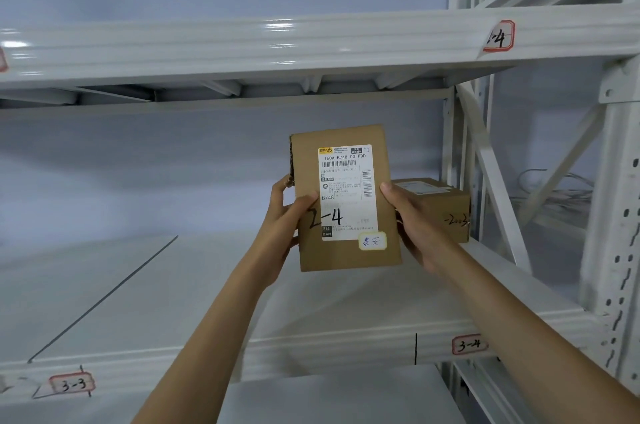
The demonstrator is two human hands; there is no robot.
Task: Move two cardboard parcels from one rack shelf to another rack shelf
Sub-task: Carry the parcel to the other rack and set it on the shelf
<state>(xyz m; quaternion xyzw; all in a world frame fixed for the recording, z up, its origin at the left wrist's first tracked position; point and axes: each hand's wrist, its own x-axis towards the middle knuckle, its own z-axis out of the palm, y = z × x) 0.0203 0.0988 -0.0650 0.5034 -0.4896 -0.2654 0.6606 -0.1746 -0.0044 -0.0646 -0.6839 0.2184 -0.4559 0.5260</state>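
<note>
I hold a flat cardboard parcel [346, 198] upright in both hands, above the white rack shelf [311, 302] labelled 3-4. Its white shipping label faces me, with "2-4" handwritten in black. My left hand [289, 215] grips its left edge, thumb on the front. My right hand [412, 219] grips its right edge. A second cardboard parcel [446, 209] sits on the same shelf at the far right, behind my right hand and partly hidden by it.
An upper shelf beam [311, 46] runs overhead with a tag reading "-4" [498, 37]. Tags "3-3" [72, 385] and "3-4" [469, 344] mark the front beam. A white upright and diagonal braces [495, 174] stand at the right. A lower shelf [329, 396] shows below.
</note>
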